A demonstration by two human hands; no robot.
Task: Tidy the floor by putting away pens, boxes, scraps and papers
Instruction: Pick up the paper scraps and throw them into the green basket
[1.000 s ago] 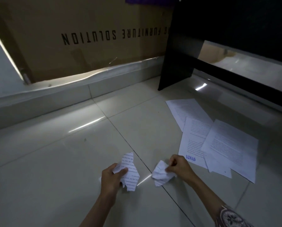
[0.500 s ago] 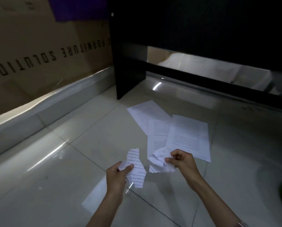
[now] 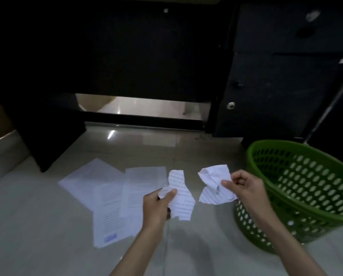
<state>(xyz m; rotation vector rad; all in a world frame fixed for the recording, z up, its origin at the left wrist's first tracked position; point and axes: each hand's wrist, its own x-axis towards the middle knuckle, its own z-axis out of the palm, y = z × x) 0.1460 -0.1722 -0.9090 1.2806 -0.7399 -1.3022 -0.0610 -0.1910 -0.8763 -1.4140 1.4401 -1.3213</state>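
- I see the left hand [image 3: 156, 206] pinching a torn printed scrap [image 3: 179, 196] with its fingers.
- The right hand [image 3: 246, 188] pinches a crumpled scrap [image 3: 214, 182], just beside the green basket [image 3: 306, 156].
- Three printed sheets [image 3: 110, 192] lie overlapped on the floor [image 3: 37, 226].

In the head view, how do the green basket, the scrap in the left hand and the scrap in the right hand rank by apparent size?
1. green basket, clearly largest.
2-3. scrap in the left hand and scrap in the right hand: they look alike, so I do not rank them.
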